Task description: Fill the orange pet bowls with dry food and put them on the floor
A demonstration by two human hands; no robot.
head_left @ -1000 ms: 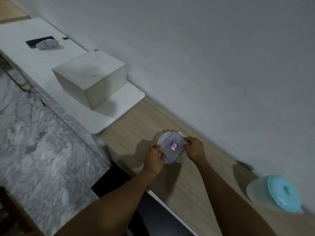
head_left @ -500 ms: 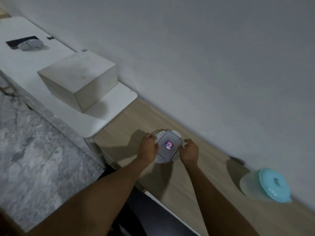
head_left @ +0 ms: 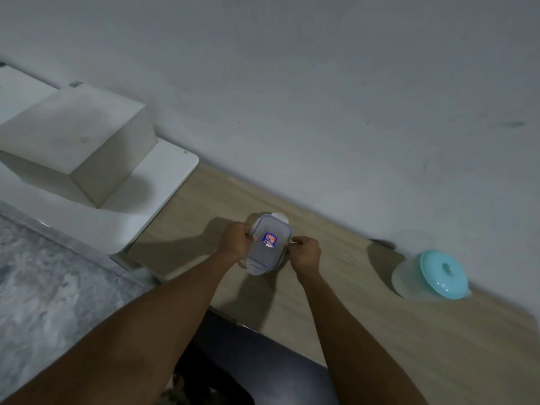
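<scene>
Turned since half a second ago, the container (head_left: pixel 267 245) now lies lengthwise between the two hands, its lid tilted up toward the camera.

Clear and boxy, with a blue-edged lid and side clips, it sits on or just over the wooden worktop (head_left: pixel 365 311) near the wall. A small red, white and blue sticker marks the lid; its writing is too blurred to read. The left hand (head_left: pixel 235 241) pinches the left edge, the right hand (head_left: pixel 304 252) pinches the right clip. Well apart at the right stands a see-through bowl with a turquoise lid (head_left: pixel 441 274). A pale box (head_left: pixel 79 141) rests on the white shelf (head_left: pixel 163 171) to the left.
</scene>
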